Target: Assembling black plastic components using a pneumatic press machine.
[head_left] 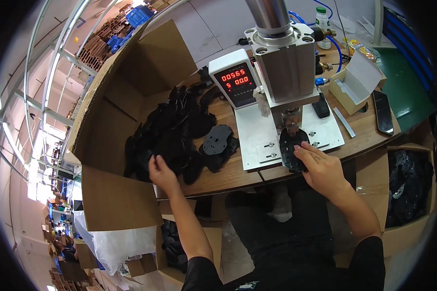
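A black oval plastic part (293, 145) lies on the press's white base plate (252, 128), under the metal press head (291, 123). My right hand (320, 167) holds this part by its near right side, fingers on its top and edge. To the left, my left hand (162, 173) reaches into the near edge of a heap of black plastic parts (172, 128). Its thumb and fingertips close on one dark part (143, 156) there, partly lost among the others. A flat black part with small holes (217, 139) rests beside the heap, near the press.
A large open cardboard box (119, 201) lies on its side around the heap. A counter with a red display (235, 80) stands beside the press. At the right are a phone (383, 112), a small open carton (347, 92) and a box of black parts (408, 220).
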The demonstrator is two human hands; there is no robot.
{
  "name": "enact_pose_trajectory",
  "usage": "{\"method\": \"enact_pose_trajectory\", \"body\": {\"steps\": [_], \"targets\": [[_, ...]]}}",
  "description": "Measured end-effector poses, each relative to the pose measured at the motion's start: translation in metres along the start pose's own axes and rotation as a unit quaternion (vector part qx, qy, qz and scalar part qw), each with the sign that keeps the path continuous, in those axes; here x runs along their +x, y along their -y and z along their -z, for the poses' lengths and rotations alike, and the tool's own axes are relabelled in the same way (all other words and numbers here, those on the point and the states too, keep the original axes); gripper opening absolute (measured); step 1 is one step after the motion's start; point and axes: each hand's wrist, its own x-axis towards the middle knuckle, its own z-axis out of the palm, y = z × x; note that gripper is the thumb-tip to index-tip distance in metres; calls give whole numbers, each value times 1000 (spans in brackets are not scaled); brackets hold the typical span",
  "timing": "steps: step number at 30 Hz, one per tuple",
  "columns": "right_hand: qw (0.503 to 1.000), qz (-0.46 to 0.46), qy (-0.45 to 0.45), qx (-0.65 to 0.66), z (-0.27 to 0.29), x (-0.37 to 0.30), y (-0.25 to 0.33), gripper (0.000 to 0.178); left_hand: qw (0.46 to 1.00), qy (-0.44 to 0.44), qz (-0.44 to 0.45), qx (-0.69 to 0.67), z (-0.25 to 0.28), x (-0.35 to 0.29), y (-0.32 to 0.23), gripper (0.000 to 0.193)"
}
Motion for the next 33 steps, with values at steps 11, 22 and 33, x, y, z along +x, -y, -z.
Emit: {"method": "enact_pose_trajectory", "body": {"steps": [11, 22, 33], "targets": [[1000, 3, -5, 0, -3, 0, -4, 51, 464, 827, 126, -293, 94, -228, -70, 33], [998, 14, -61, 1, -10, -4, -6, 39, 462, 799, 29, -383, 147, -264, -107, 75], [939, -240, -210, 129, 70, -59, -45, 39, 478, 869, 41, -118, 123, -241, -123, 61]]}}
